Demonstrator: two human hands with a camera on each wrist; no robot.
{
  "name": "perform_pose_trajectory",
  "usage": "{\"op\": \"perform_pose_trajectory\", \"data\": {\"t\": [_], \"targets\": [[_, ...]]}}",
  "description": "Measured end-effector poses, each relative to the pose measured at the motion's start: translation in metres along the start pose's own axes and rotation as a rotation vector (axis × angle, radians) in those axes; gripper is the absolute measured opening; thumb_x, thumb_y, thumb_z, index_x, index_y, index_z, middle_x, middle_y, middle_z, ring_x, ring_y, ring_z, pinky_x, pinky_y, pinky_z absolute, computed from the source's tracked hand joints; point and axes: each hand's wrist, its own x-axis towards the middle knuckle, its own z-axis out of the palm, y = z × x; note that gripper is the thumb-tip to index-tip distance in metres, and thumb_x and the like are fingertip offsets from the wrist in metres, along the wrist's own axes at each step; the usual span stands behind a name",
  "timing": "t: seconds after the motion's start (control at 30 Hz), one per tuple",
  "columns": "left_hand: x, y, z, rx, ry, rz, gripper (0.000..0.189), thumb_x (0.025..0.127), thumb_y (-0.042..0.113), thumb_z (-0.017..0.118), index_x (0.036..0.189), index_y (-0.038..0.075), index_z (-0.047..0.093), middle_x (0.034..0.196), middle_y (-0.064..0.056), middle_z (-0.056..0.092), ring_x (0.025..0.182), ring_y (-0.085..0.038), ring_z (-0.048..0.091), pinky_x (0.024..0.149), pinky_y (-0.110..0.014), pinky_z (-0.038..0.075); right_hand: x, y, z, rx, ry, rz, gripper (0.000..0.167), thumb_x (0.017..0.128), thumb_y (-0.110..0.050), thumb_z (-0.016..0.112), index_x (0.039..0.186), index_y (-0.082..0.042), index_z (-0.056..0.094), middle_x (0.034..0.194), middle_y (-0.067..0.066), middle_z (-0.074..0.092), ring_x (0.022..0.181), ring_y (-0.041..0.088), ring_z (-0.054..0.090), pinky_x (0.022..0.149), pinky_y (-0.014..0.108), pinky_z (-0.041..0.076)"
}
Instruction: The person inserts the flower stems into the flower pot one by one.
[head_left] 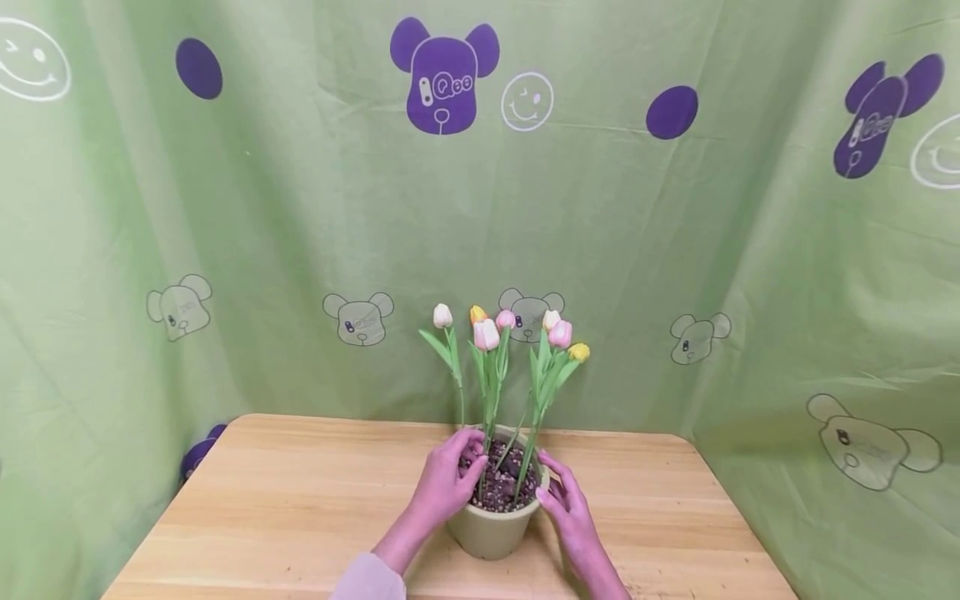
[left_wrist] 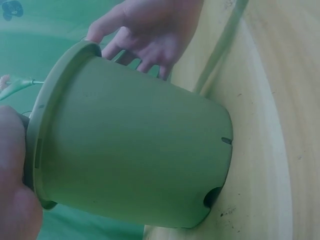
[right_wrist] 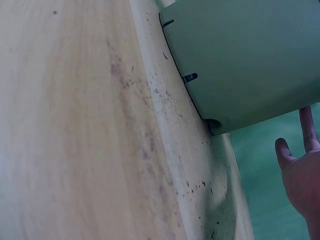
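Observation:
A light green plastic flowerpot (head_left: pixel 491 533) stands on the table, filled with dark, speckled soil (head_left: pixel 501 496). Several tulips (head_left: pixel 486 335) in white, pink, orange and yellow rise from it on green stems. My left hand (head_left: pixel 444 479) reaches over the pot's left rim, thumb and fingers apart and bent over the soil beside the stems. In the left wrist view part of that hand (left_wrist: pixel 17 175) shows at the rim; some fingertips are hidden. My right hand (head_left: pixel 572 512) rests at the right side of the pot, with loosely extended fingers (right_wrist: pixel 306 122) beside its wall.
The pot is on a light wooden table (head_left: pixel 300 500) with rounded back corners. Small dark crumbs (right_wrist: pixel 202 185) lie near the pot's base. A green curtain (head_left: pixel 300 208) with purple and white bear and smiley prints hangs behind and at both sides.

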Motion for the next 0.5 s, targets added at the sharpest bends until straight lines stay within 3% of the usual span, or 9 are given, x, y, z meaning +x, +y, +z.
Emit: {"op": "perform_pose_trajectory", "data": {"t": [0.5], "targets": [[-0.0034,0.0043,-0.0046,-0.068,0.096,-0.080,0.034,0.095,0.000,0.066,0.129,-0.001,0.062,0.106,-0.013,0.072,0.094,-0.021,0.071,0.080,-0.020,0.062,-0.0001,0.0005,-0.0007,0.021,-0.007,-0.010,0.055,0.103,-0.003,0.055,0.156,-0.006,0.039,0.167,0.015,0.031,0.130,-0.003,0.055,0.106,0.017,0.047]]}}
